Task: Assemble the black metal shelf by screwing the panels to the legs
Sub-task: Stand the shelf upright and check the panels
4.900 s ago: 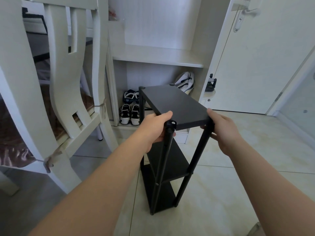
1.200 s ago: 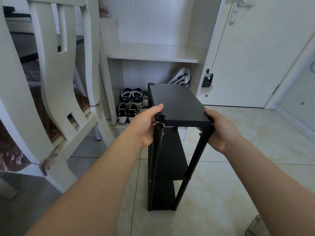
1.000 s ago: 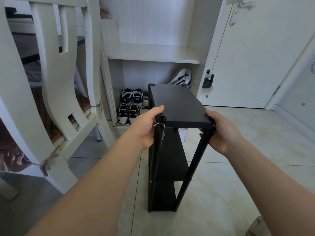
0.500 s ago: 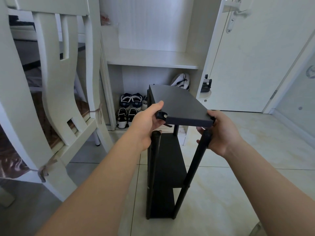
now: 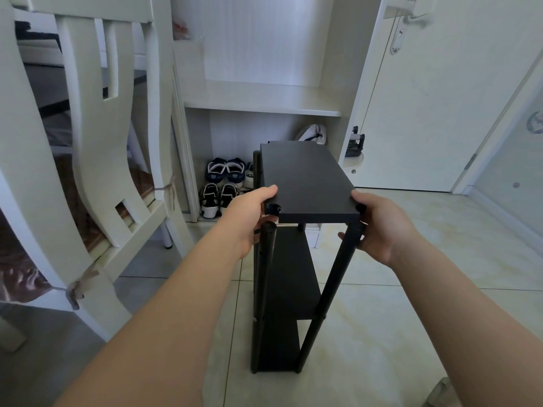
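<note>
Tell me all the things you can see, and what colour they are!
Black metal shelf: one, black, standing on the floor before the cabinet.
Flat black top panel: one, black, atop the shelf, near left corner raised above its leg.
White wooden chair: one, white, left.
White open cabinet: one, white, behind the shelf.
Strappy sandals: at least two pairs, blue-and-white and black-and-white, cabinet bottom.
White door: one, white, right, with a silver handle.
Beige tiled floor: one, beige, underfoot.
Hands: two; left hand grips the panel's near left corner, right hand its near right corner.
</note>
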